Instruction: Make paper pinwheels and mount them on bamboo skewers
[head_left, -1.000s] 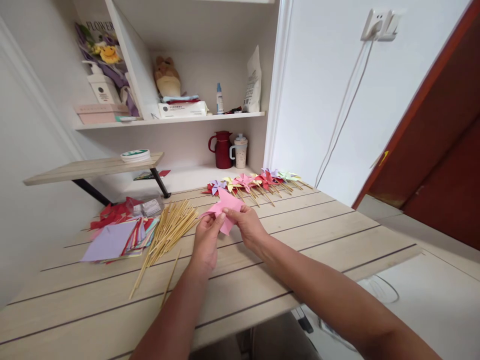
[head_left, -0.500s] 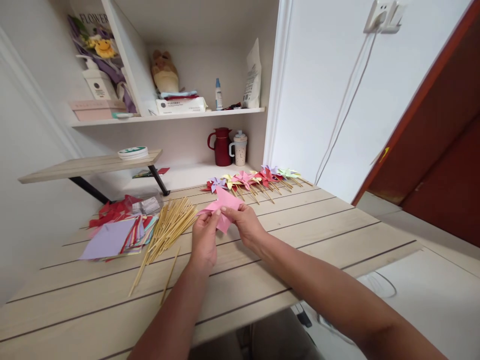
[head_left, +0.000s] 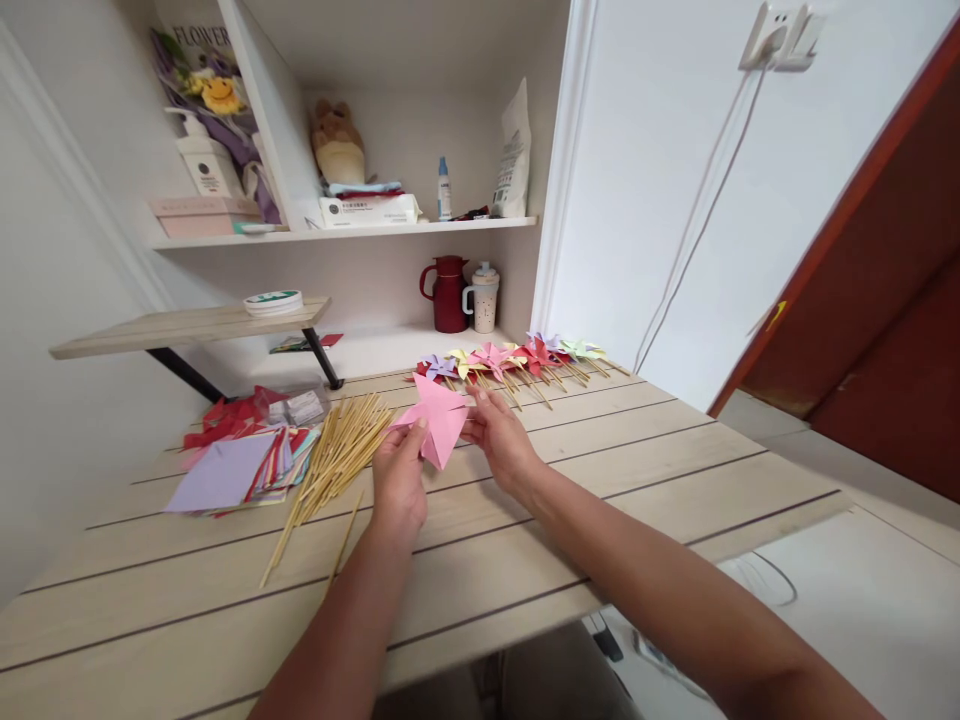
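Note:
A pink paper pinwheel [head_left: 436, 416] with folded points is held up over the table. My left hand [head_left: 400, 478] is closed on its lower left part, thumb in front and fingers behind. At the pinwheel's right edge is my right hand [head_left: 501, 437], its thumb lifted apart from the fingers. Those fingertips are close to the paper; whether they touch it is hard to see. Left of my left hand lies a heap of thin wooden sticks [head_left: 339, 450], and one loose stick [head_left: 346, 538] is partly behind my left forearm.
Finished pinwheels on sticks [head_left: 536, 357] lie in a row at the back. Coloured paper sheets [head_left: 221, 474] are stacked at the left, beside a clear plastic box [head_left: 300, 408]. A small raised shelf [head_left: 187, 326] stands over the table. A red jug [head_left: 450, 295] and a cup [head_left: 485, 300] stand behind.
My right thumb has come off the middle of the pinwheel, and that hand has shifted right to its edge. The left hand keeps its grip. The view has shifted slightly.

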